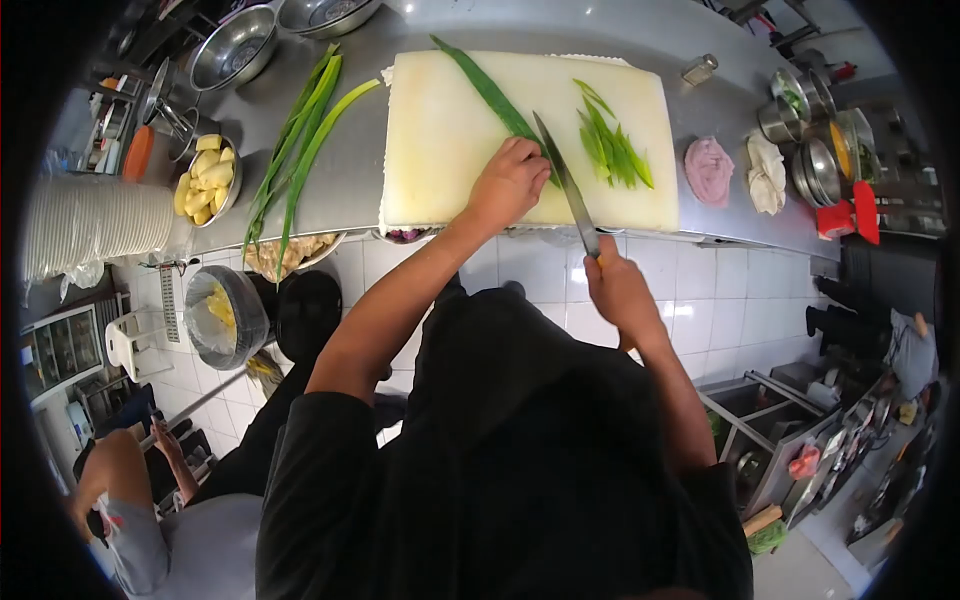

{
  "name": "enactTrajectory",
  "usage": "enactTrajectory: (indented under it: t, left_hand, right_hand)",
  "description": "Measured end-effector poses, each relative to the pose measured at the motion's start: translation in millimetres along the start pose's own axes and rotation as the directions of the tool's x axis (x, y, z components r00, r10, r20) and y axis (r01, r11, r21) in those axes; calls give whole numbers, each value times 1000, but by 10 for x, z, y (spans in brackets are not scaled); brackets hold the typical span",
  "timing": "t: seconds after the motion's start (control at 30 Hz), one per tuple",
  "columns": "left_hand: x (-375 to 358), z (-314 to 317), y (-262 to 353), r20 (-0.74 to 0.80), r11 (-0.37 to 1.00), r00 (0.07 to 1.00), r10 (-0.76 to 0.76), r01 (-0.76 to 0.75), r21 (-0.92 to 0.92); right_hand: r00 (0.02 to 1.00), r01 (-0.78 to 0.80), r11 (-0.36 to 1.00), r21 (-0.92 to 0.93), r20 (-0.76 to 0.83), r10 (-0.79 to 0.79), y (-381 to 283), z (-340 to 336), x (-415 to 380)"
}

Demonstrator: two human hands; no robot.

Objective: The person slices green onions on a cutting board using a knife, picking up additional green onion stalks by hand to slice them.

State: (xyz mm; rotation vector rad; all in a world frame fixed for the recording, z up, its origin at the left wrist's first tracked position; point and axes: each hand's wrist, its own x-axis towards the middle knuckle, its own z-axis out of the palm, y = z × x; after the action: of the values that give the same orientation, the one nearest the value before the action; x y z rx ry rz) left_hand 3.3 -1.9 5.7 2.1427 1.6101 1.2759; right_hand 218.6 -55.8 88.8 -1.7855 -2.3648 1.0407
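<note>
On the white cutting board [440,130] a long green leek stalk [482,88] lies slantwise, its near end under my left hand [510,182]. The fingers of that hand are curled and pressed down on the stalk. My right hand [622,290] is wrapped round the handle of a kitchen knife [574,195]. Its long blade points away from me and runs close beside my left fingertips, against the stalk. Slanted green slices [612,150] lie in a loose pile to the right of the blade. More whole green stalks [305,140] rest on the metal counter, left of the board.
A bowl of peeled potatoes [208,180] stands on the counter's left, near metal bowls [234,48]. On the right are a pink cloth [709,170], a white cloth [766,174] and a small glass jar [700,69]. A lined bin [226,330] and a seated person [200,540] are at left.
</note>
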Motion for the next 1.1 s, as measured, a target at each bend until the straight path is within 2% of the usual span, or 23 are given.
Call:
enactTrajectory:
  t: [0.1, 0.17, 0.27, 0.37, 0.57, 0.67, 1.1]
  left_hand:
    - [-43, 7, 33, 1, 999, 1000, -8, 8, 33]
    - [-36, 22, 72, -4, 997, 1000, -13, 13, 73]
    - [-62, 31, 122, -3, 999, 999, -32, 32, 5]
    - [-35, -69, 152, -64, 999, 997, -32, 33, 9]
    - [86, -157, -85, -14, 996, 998, 64, -63, 58]
    - [102, -155, -120, 32, 996, 998, 51, -54, 78]
    - [51, -97, -156, 23, 999, 999, 35, -35, 25]
  right_hand:
    - [991, 43, 998, -48, -126, -49, 154, -128, 140]
    - [992, 10, 993, -114, -120, -24, 233, -194, 182]
    - [987, 80, 987, -141, -128, -98, 200, -248, 6]
    - [985, 71, 995, -73, -154, -82, -6, -297, -326]
    - [995, 87, 996, 2, -46, -87, -42, -137, -609]
    - [995, 90, 996, -25, -34, -91, -61, -44, -603]
    - [999, -2, 995, -96, 36, 6, -130, 92, -514]
